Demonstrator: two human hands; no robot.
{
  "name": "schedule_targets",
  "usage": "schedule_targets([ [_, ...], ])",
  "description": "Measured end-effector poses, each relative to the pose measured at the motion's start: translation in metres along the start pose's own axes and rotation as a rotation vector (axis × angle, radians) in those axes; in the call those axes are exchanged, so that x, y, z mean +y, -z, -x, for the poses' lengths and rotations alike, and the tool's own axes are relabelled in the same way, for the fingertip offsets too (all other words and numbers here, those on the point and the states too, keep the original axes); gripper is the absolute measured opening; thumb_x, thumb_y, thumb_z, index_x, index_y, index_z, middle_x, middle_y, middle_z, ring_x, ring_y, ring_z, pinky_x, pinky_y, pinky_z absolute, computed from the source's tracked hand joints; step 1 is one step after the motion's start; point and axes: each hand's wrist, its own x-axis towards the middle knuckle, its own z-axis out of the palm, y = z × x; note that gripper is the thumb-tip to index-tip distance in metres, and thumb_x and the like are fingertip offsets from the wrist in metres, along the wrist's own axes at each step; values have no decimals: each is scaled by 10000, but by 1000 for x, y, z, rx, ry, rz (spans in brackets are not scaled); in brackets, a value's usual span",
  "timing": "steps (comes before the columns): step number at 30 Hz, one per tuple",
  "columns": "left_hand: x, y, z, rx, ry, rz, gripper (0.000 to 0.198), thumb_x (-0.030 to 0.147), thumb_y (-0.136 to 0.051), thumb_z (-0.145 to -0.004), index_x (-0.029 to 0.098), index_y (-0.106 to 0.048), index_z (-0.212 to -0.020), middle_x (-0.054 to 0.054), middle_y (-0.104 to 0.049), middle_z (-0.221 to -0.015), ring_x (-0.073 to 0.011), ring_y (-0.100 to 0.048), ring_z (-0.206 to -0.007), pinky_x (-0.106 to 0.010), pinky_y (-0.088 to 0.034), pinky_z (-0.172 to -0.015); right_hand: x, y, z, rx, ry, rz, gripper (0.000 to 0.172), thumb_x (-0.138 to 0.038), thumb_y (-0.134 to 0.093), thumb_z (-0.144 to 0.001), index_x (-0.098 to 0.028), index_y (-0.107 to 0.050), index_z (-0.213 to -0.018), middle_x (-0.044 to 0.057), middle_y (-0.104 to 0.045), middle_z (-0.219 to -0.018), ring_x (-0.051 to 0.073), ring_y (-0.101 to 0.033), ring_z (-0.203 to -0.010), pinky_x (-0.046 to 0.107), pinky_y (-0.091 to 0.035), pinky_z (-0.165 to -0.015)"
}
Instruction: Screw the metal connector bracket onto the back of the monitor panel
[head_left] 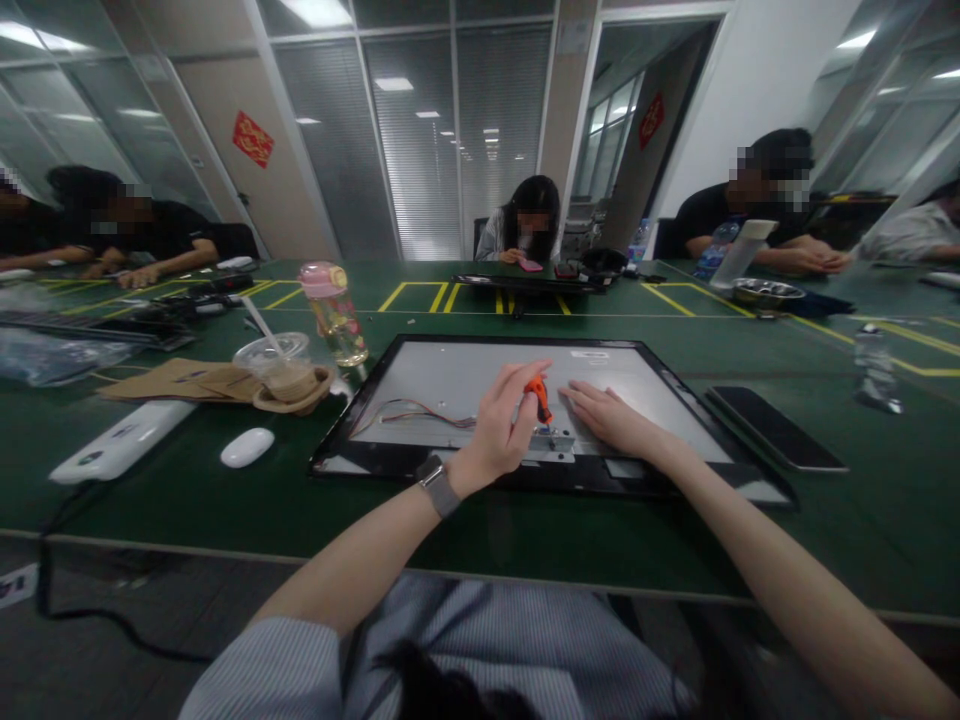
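Note:
A flat display panel [420, 372] with a black frame and a silver-grey back lies before me on the table. My left hand [504, 420], with a watch on its wrist, grips an orange-and-black screwdriver [537, 390] between thumb and fingers. The tool's lower end points down at a small metal bracket [559, 442] near the panel's front edge; whether it touches a screw cannot be seen. Fingers stretched out, my right hand [611, 415] lies flat on the panel, just right of the bracket. Thin coloured wires [424, 410] run across the panel to the left of my left hand.
Left of the panel are a white mouse [247, 447], a white power strip [124, 440], an iced drink cup [281, 365] and a pink-lidded bottle [334, 315]. A dark phone-like slab [775, 428] lies right. Several people sit around the green table [247, 520].

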Motion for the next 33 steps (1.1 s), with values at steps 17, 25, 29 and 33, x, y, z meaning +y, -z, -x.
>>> schedule_targets([
  [17,2,-1,-2,45,-48,51,310,227,-419,-1121,175,-641,-1331,-121,-714,-1197,-205,-687,-1098,-352,-572,-951,3,-3,0,30,11,4,581,-204,-334,-1053,-196,-490,-1613,199,-511,-1638,361,-516,-1490,635,-493,-1146],
  [25,0,-1,-5,109,-32,31,218,263,-533,-1098,190,-701,-1217,-70,-722,-1033,-175,-696,-944,-323,-583,-836,5,-5,-2,6,3,9,576,-229,-301,-1069,-186,-468,-1619,203,-489,-1653,336,-502,-1504,606,-465,-1175],
  [29,0,0,-6,87,-19,7,225,286,-528,-1108,187,-715,-1185,-67,-699,-1014,-169,-681,-929,-317,-584,-826,2,-2,-1,15,3,-2,574,-211,-314,-1061,-174,-494,-1604,230,-503,-1635,357,-509,-1496,629,-471,-1163],
  [33,1,0,-6,112,-17,8,259,281,-492,-1119,182,-719,-1194,-85,-663,-1083,-182,-680,-1007,-328,-584,-864,0,-1,0,13,-20,-3,567,-239,-299,-1077,-196,-480,-1613,204,-494,-1650,327,-503,-1506,593,-467,-1177],
])
